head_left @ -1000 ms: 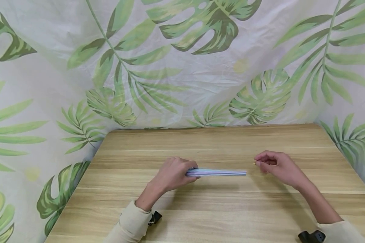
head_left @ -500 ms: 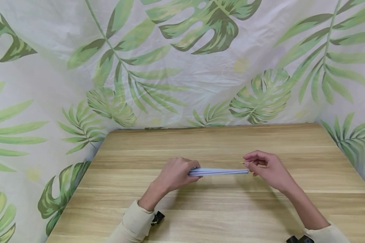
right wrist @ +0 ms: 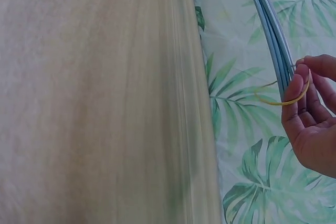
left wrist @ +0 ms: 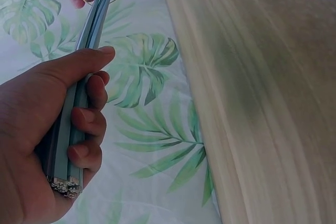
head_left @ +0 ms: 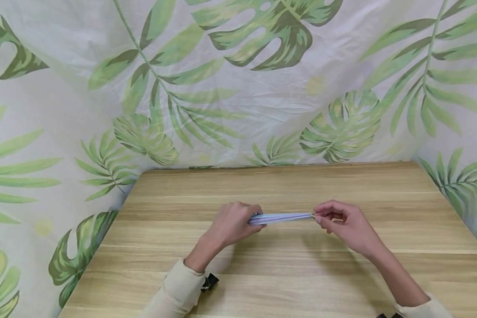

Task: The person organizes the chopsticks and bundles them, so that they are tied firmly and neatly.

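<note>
My left hand (head_left: 230, 223) grips a bundle of slim pale blue and lilac sticks (head_left: 282, 218), tapered like chopsticks, above the table. In the left wrist view its fingers curl round the thicker end, where square stick ends (left wrist: 65, 186) show below the palm. At the bundle's narrow end, my right hand (head_left: 346, 225) pinches a thin yellow rubber band (right wrist: 286, 103). The band hangs as a wide, slack loop and appears to pass round that end in the right wrist view. Fingers hide part of the tips.
Beneath both hands spreads a wood-grain table (head_left: 262, 274). Behind it and at its sides hangs a white cloth with green leaf prints (head_left: 262, 110). A black wrist camera (head_left: 210, 282) sits by the left sleeve.
My right hand has come left with the rubber band to the narrow end of the sticks. The left hand has shifted slightly right, and the bundle's narrow end has risen.
</note>
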The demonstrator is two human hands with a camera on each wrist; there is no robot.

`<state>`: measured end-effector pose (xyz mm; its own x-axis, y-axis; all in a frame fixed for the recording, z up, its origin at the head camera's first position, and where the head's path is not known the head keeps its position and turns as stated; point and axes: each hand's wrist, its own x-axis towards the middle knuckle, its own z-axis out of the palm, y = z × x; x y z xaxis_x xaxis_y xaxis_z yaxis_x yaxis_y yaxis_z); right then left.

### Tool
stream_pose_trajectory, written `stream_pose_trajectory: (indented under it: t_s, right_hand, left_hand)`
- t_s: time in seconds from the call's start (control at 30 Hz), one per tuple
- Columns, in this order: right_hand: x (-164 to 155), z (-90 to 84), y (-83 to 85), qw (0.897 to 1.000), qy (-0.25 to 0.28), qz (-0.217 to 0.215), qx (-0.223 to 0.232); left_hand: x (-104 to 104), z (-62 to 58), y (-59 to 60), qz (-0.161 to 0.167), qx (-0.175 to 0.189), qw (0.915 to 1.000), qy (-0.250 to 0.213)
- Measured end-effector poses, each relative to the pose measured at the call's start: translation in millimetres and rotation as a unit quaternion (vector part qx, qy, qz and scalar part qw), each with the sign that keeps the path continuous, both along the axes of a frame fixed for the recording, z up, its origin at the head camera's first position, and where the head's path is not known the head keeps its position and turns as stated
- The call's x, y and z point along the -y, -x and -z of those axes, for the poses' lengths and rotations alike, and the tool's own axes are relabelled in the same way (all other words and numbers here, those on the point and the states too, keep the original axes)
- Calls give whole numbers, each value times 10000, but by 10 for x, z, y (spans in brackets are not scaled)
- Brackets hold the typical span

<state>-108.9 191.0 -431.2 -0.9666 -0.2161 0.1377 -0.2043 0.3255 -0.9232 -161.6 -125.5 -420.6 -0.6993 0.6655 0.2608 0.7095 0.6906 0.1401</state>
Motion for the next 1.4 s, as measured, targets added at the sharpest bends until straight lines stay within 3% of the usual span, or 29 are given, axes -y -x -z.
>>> stream_pose_trajectory:
  t_s: [0.5,0.83,1.4]
  right_hand:
    - [60,87,5,9987,501,-29,55]
    - [116,171,40,9867,1462,-476,533]
    - [159,236,26,9822,1352,-646,1133]
  left_hand:
    - [35,-114,76,-252,-168,9977,-613]
    - [109,-195,92,-330,-255,9957,-824]
    - [156,-230,101,-382,-147,9925,-1151]
